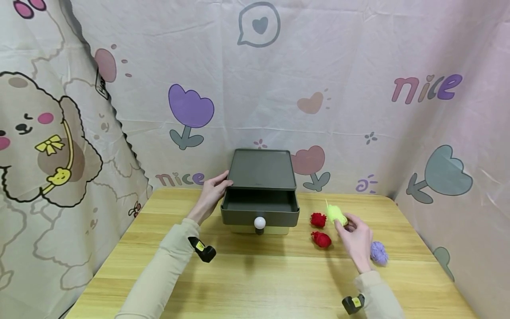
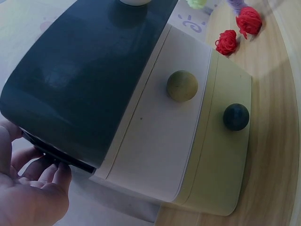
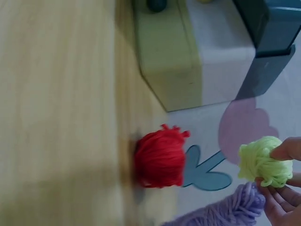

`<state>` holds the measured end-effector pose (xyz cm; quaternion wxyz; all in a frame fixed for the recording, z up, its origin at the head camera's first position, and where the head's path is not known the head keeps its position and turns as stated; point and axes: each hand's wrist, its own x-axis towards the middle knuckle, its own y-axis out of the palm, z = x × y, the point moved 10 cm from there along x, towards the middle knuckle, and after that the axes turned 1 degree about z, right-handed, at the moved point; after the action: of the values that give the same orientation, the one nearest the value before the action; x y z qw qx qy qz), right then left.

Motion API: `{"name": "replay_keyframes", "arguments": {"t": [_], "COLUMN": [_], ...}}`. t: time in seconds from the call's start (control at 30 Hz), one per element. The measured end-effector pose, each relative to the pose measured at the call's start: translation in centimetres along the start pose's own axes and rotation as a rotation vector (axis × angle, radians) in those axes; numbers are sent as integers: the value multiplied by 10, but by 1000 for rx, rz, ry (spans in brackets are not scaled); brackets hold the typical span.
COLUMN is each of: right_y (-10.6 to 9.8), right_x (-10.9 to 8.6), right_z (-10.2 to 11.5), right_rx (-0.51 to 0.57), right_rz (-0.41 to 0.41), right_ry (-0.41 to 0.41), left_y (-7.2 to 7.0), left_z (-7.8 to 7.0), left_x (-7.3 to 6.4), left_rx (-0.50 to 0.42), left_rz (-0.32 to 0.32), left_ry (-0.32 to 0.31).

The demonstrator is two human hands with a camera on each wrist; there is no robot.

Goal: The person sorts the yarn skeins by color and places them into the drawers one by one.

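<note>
In the head view, a small drawer cabinet (image 1: 260, 168) stands at the table's back with its dark top drawer (image 1: 260, 218) pulled out. My left hand (image 1: 214, 191) grips the cabinet's upper left edge, thumb on top; in the left wrist view the curled fingers (image 2: 47, 172) are at the dark drawer's side. My right hand (image 1: 355, 237) pinches a yellow-green yarn ball (image 1: 336, 214) between thumb and fingers, a loose strand sticking up. Two red yarn balls, one behind (image 1: 318, 219) and one in front (image 1: 321, 239), lie left of that hand. A purple yarn ball (image 1: 379, 253) lies to its right.
Below the dark drawer are a white drawer (image 2: 150, 113) and a yellowish one (image 2: 218, 155), both closed, with round knobs. A patterned cloth (image 1: 255, 88) hangs behind and beside the wooden table (image 1: 255, 279).
</note>
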<state>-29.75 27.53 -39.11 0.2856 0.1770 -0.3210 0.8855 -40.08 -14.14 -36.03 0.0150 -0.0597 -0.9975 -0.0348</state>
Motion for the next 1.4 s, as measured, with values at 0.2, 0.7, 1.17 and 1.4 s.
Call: {"name": "replay_keyframes", "arguments": {"t": [0.2,0.7,1.17,1.4], "right_y": [-5,-8,-1,19], "right_x": [9,19,33,35], "right_z": [12,2,57,104], "right_rx": [43,87,532,629], "right_rz": [22,44,148,372], "right_ry": [-9,86,86,-75], "left_y": [1,3,1,3], "left_z": [-2,-4,-3,-2], "left_x": [0,0,-1,-1], "left_rx": [5,5,8,25], "left_rz": [8,8,-3,21], "left_ry": [10,16,6,14]}}
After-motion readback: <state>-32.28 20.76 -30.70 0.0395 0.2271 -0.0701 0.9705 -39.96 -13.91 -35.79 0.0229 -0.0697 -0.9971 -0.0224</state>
